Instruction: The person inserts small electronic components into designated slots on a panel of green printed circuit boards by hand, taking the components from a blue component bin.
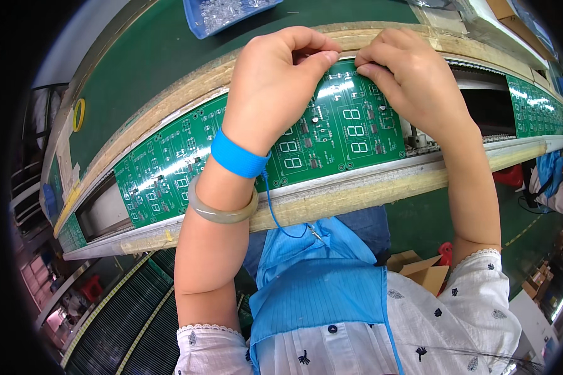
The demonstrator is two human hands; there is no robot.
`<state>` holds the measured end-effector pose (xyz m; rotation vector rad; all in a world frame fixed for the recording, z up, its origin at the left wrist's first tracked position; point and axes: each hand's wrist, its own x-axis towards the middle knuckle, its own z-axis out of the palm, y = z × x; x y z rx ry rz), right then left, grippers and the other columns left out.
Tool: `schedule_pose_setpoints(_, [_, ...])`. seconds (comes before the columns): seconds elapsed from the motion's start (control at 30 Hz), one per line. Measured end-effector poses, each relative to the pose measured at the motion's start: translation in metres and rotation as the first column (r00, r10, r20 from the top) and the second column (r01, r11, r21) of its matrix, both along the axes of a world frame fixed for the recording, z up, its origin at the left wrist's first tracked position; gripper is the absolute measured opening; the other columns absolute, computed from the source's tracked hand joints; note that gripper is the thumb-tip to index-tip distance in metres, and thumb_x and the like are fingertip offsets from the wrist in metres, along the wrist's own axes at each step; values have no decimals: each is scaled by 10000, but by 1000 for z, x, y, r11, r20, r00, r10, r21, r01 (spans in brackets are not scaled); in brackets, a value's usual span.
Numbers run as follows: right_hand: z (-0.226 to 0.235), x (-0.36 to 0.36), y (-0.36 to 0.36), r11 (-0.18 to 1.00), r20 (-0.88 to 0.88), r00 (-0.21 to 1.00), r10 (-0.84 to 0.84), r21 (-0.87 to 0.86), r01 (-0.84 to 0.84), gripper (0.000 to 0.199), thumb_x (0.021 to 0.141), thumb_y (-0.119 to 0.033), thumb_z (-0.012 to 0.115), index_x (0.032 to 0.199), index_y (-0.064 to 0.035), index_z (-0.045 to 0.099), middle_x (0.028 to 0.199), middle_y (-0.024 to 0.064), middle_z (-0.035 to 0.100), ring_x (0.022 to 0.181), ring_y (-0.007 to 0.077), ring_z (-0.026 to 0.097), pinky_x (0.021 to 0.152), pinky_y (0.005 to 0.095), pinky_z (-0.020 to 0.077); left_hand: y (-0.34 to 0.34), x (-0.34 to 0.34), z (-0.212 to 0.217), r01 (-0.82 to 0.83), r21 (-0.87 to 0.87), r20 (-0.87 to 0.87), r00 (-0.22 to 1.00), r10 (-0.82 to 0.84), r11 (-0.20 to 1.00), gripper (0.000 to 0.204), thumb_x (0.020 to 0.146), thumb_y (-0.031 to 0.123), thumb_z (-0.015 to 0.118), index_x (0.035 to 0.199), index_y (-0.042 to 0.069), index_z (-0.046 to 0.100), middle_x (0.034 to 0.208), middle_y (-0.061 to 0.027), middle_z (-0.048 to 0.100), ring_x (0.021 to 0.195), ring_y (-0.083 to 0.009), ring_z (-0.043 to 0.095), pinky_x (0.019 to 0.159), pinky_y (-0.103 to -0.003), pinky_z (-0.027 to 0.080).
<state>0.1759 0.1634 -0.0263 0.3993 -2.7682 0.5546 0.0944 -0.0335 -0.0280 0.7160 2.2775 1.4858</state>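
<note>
We have both bare hands at the far edge of a glossy green rectangular circuit board (331,112) with white digit outlines, seated between the pale rails of a long conveyor track (350,177). Our left hand (281,84) has thumb and index finger drawn nearly together there; our right hand (410,75) curls just beside it, thumb bent close to the fingers. Whether either pinch has a tiny part or only the board's rim, we cannot tell (the fingertips hide it). Uneven pressure on that far edge could, we judge, tilt the board or slide it toward the dark rectangular opening (493,100) past its right edge. The thin blue cord (268,194) from our left wrist hangs across the track's near edge, so a quick pull back might snag it.
</note>
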Motion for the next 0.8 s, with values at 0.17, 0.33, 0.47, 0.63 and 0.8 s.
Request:
schedule_pose_setpoints(0.17, [4,3,-7,994,-72,997,-13,105,20,88,871,-77,707,919,-6,689,891,115,619,928,338,604,806,437,504,2,0,-3,-3,-11,-64,998,2,1000,172,959,111,717,1071,-12,761,933,-24,746,858,-72,662,788,-228,538])
schedule_pose_setpoints(0.33, [6,3,-12,980,-92,995,-25,196,43,80,865,-78,710,913,-17,692,896,110,619,941,330,603,826,437,505,3,1,-3,-8,-33,-83,997,5,999,172,958,111,716,1070,-12,759,922,-25,745,851,-71,661,785,-229,539])
schedule_pose_setpoints(0.47, [7,2,-12,972,-101,995,-10,234,34,85,865,-92,714,904,-20,691,896,114,618,942,330,605,828,437,505,4,1,-4,-6,-51,-105,994,1,999,171,957,112,717,1068,-11,758,918,-27,746,844,-70,658,781,-231,538])
schedule_pose_setpoints(0.63, [5,-1,-10,997,-18,1000,0,83,2,109,873,-116,716,917,-19,694,899,122,621,948,336,610,829,438,506,3,1,-6,-10,-54,-138,990,2,999,171,954,113,722,1065,-11,759,921,-30,747,844,-71,657,781,-233,537])
schedule_pose_setpoints(0.8, [1,2,-2,996,79,993,-89,-7,90,132,895,-140,696,949,-19,703,919,131,645,918,349,637,809,444,514,7,2,-13,-34,44,-165,986,41,998,161,895,108,729,996,-10,768,853,-147,755,742,-189,709,708,-318,562])
